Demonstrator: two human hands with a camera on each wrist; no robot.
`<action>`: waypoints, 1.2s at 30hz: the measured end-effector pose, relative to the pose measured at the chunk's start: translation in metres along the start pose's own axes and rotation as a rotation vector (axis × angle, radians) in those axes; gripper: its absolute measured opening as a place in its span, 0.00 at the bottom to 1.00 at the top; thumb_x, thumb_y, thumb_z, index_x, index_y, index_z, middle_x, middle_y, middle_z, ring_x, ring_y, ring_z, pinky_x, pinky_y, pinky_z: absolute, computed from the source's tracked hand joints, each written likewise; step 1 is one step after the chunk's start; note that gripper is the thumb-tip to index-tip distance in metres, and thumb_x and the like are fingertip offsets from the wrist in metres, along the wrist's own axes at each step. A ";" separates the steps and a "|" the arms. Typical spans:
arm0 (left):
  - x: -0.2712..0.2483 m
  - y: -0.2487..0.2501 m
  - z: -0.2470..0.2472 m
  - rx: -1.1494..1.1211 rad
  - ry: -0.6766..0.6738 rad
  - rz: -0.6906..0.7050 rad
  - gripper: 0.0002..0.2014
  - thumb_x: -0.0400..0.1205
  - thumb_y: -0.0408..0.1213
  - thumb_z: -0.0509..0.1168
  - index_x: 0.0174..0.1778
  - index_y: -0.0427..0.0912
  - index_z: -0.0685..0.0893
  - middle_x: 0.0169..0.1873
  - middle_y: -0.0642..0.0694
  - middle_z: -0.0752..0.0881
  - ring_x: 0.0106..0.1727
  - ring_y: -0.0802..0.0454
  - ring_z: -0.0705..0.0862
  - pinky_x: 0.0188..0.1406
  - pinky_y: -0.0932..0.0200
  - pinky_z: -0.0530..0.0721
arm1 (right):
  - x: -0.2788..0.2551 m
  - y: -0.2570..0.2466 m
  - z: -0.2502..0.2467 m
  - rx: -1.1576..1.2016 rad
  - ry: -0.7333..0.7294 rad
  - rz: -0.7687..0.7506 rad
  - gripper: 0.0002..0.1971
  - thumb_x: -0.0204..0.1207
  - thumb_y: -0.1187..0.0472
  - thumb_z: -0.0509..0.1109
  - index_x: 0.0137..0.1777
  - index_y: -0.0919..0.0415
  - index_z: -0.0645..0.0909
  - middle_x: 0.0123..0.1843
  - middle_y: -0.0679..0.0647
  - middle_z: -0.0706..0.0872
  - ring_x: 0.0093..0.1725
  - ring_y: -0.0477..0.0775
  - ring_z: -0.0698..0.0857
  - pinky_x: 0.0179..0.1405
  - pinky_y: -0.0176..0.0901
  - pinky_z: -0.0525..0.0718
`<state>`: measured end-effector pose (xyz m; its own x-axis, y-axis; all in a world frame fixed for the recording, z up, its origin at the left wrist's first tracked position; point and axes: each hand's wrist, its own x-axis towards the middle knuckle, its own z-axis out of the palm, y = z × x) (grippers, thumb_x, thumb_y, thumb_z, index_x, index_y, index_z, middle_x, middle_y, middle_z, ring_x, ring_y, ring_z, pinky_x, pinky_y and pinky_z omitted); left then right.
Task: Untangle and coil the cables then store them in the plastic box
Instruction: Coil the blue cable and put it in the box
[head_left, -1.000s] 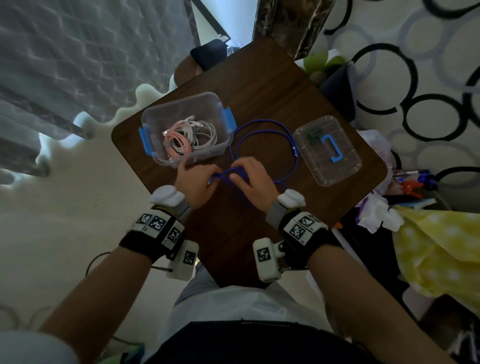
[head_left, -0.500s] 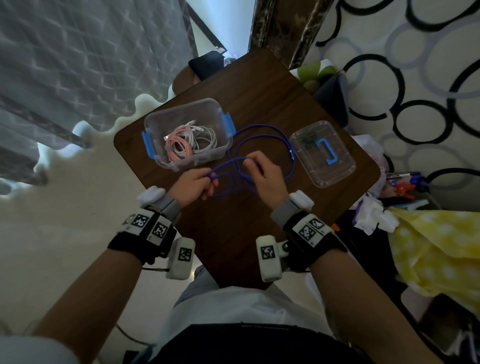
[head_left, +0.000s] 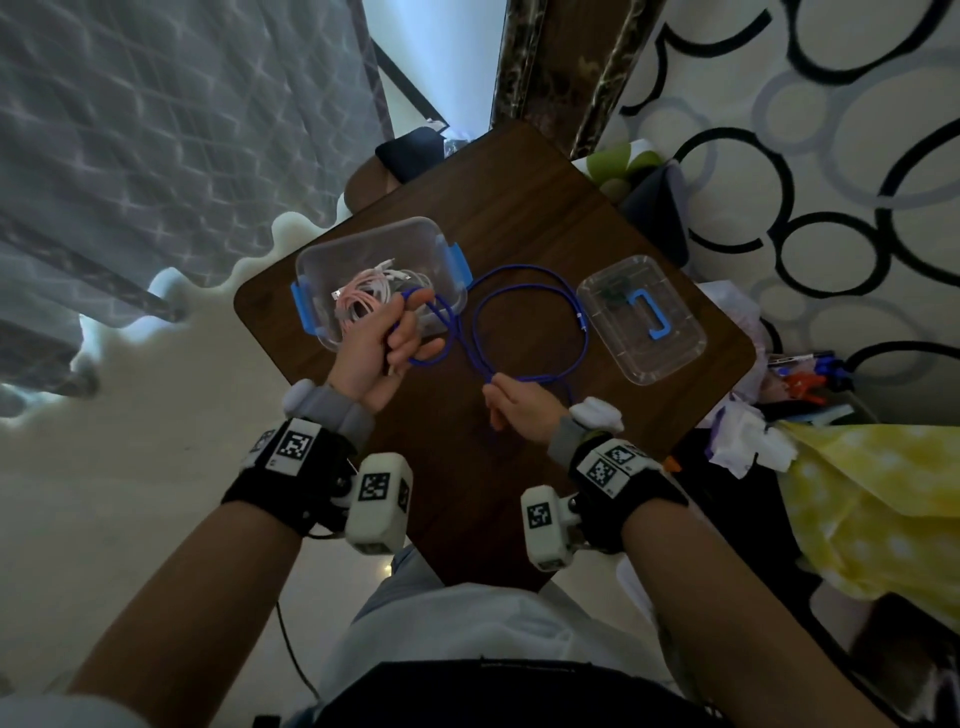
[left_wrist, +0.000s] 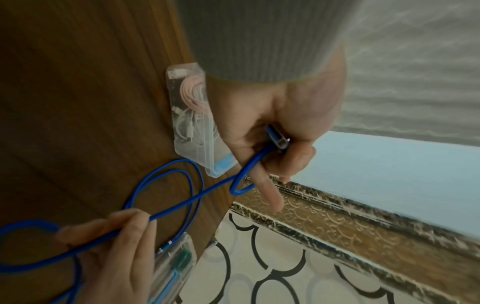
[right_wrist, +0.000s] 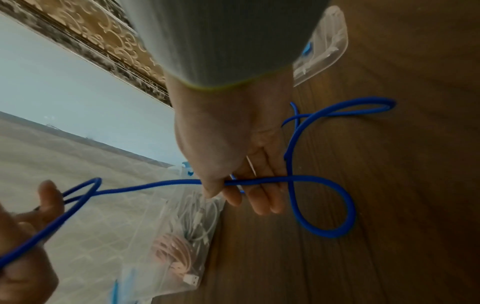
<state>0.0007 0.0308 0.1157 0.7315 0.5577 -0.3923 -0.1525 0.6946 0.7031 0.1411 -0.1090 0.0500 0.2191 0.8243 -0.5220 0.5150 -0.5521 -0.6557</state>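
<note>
A blue cable (head_left: 535, 317) lies in loops on the brown table (head_left: 519, 208). My left hand (head_left: 395, 338) is raised over the near edge of the clear plastic box (head_left: 447, 234) and grips one end of the blue cable (left_wrist: 249, 166), its plug (left_wrist: 278, 139) under the thumb and a small loop around the fingers. My right hand (head_left: 511, 405) pinches the same cable (right_wrist: 259, 181) farther along, low over the table. Coiled pink and white cables (head_left: 363, 299) lie inside the box.
The box's clear lid (head_left: 641, 319) with a blue handle lies on the table to the right. Beyond the table's right edge sit cluttered items and a yellow cloth (head_left: 878, 499). A mattress (head_left: 156, 130) stands at the left.
My hands have drawn apart. The left hand rose toward the box with the cable end, the right hand pulled back toward me, and the cable between them has stretched out.
</note>
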 end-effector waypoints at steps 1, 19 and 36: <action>0.000 -0.001 0.000 0.010 0.006 0.004 0.16 0.88 0.40 0.46 0.53 0.39 0.79 0.15 0.53 0.68 0.13 0.60 0.65 0.32 0.64 0.85 | 0.000 -0.001 0.001 -0.001 -0.002 0.004 0.14 0.86 0.55 0.51 0.42 0.57 0.73 0.37 0.55 0.84 0.40 0.57 0.82 0.42 0.46 0.74; -0.001 -0.005 -0.012 1.172 -0.069 0.229 0.12 0.87 0.37 0.51 0.62 0.39 0.74 0.43 0.58 0.85 0.50 0.62 0.85 0.52 0.72 0.75 | -0.010 -0.041 -0.013 -0.203 -0.081 -0.305 0.07 0.81 0.57 0.65 0.50 0.59 0.82 0.40 0.51 0.83 0.37 0.44 0.77 0.34 0.32 0.66; -0.010 -0.006 0.001 0.332 -0.162 -0.222 0.15 0.87 0.37 0.46 0.36 0.40 0.72 0.15 0.53 0.67 0.14 0.60 0.66 0.11 0.70 0.60 | -0.013 -0.029 -0.036 -0.146 0.235 -0.420 0.14 0.81 0.54 0.61 0.55 0.62 0.81 0.71 0.58 0.75 0.72 0.51 0.70 0.70 0.38 0.64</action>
<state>-0.0050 0.0210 0.1157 0.8213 0.3140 -0.4763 0.2232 0.5915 0.7748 0.1532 -0.0998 0.0955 0.1398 0.9868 -0.0814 0.7053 -0.1569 -0.6913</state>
